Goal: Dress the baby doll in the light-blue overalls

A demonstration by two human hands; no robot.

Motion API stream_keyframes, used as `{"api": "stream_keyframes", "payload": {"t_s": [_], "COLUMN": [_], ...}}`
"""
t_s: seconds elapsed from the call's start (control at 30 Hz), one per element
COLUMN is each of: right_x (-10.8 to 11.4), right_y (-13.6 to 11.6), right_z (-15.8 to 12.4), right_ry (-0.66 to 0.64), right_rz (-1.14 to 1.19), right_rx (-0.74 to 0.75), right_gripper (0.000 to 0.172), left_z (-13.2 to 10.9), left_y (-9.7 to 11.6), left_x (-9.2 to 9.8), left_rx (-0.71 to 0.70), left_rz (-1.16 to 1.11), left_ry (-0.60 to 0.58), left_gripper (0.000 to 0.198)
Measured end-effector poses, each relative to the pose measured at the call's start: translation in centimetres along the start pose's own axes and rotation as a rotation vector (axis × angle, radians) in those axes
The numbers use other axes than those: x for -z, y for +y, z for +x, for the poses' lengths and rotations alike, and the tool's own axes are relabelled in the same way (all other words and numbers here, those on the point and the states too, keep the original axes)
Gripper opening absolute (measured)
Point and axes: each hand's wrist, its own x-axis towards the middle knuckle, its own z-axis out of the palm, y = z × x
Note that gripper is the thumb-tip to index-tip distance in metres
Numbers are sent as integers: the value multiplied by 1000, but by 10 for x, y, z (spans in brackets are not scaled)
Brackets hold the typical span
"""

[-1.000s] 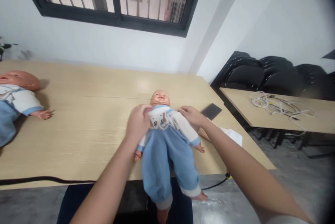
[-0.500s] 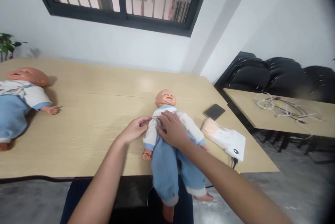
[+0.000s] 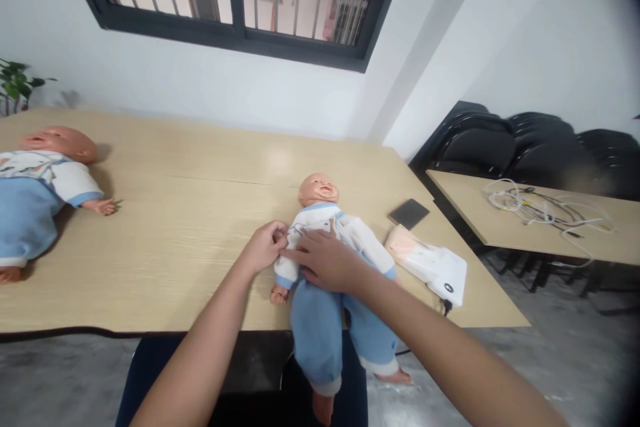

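A baby doll (image 3: 319, 340) in a white top with blue trim and blue trousers lies face up, its legs hanging over the table's near edge. At the doll's upper sleeve, on the left side of the picture, my left hand (image 3: 264, 247) is closed in a pinch on the white cloth. My right hand (image 3: 330, 260) rests across the doll's front with its fingers stretched towards that same sleeve, covering part of the shirt. The fingertips of both hands nearly meet there, and what lies just between them is hard to make out.
Another similarly dressed doll (image 3: 30, 207) lies at the left of the table (image 3: 175, 254). To the right are a dark phone-like slab (image 3: 409, 214), a tissue pack (image 3: 410, 250) and a white device (image 3: 447, 274) with a cable. A side table holds tangled cables (image 3: 545, 207); folded black chairs (image 3: 480, 144) stand behind.
My right hand has slid down the doll's chest, uncovering more of the shirt's print, and its fingers reach further left. My left hand has shifted slightly right, its fingers more curled.
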Motion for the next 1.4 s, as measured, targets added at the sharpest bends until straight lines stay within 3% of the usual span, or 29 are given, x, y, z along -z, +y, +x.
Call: {"api": "stream_keyframes", "payload": {"t_s": [0.13, 0.27, 0.37, 0.47, 0.53, 0.63, 0.8, 0.97, 1.23, 1.4], "right_x": [10, 9, 6, 4, 2, 0, 6, 17, 14, 11], "right_y": [-12, -15, -10, -7, -6, -7, -21, -33, -32, -27], "right_z": [6, 12, 8, 2, -2, -5, -7, -3, 2, -3], "right_ry": [-24, -84, -115, -92, -58, -13, 13, 12, -18, -24], "right_rz": [-176, -188, -155, -132, -106, -56, -77, -141, -127, -40], "right_rx": [15, 54, 61, 102, 149, 168, 88, 37, 51, 70], "right_gripper": [19, 18, 31, 32, 30, 27, 26, 25, 17, 25], "left_z": [-2, -2, 0, 2, 2, 2, 0, -1, 0, 3], "left_y": [6, 8, 5, 0, -2, -3, 3, 4, -9, 1], "left_x": [-3, -4, -3, -2, -2, -5, -12, -14, 0, -5], "left_rx": [-26, -15, -10, -18, -31, -30, -6, -19, -38, -24], "left_rz": [12, -57, -119, -130, -87, -13, -26, -117, -44, 109], "left_ry": [57, 62, -44, -200, -237, -193, -5, -59, -217, -79], "left_gripper": [23, 25, 26, 25, 24, 16, 13, 32, 34, 14]}}
